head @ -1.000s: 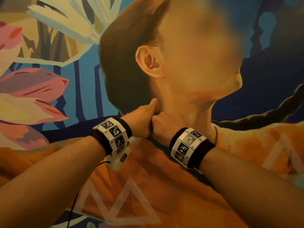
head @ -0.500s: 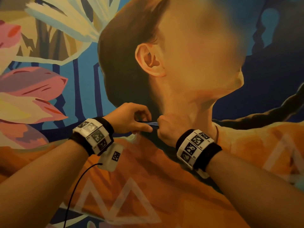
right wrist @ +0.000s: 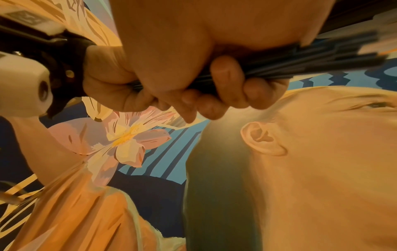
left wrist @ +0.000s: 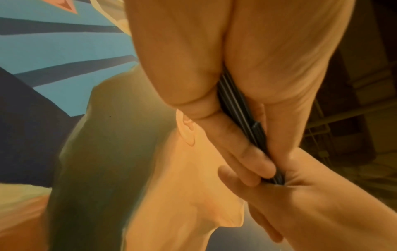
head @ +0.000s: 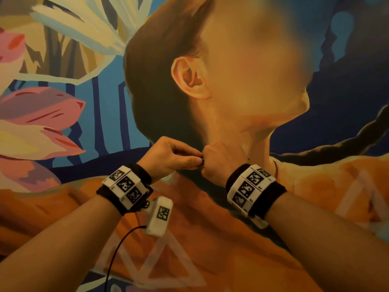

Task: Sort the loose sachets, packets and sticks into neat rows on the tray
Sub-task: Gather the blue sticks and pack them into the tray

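head view: left hand (head: 168,158) and right hand (head: 219,163) meet at frame centre before a painted mural (head: 63,102), both grips closed on a bundle of dark sticks (head: 202,160), only a sliver showing between them. marker wristbands (head: 126,186) on both wrists.

left wrist view: left hand (left wrist: 214,68) thumb and fingers (left wrist: 247,152) pinch the sticks (left wrist: 242,108), which run down into the right hand (left wrist: 311,203) at lower right.

right wrist view: right hand (right wrist: 193,59) fingers (right wrist: 227,79) curl round the sticks (right wrist: 300,61), fanning to upper right; left hand (right wrist: 107,81) grips the other end. no tray in any view.
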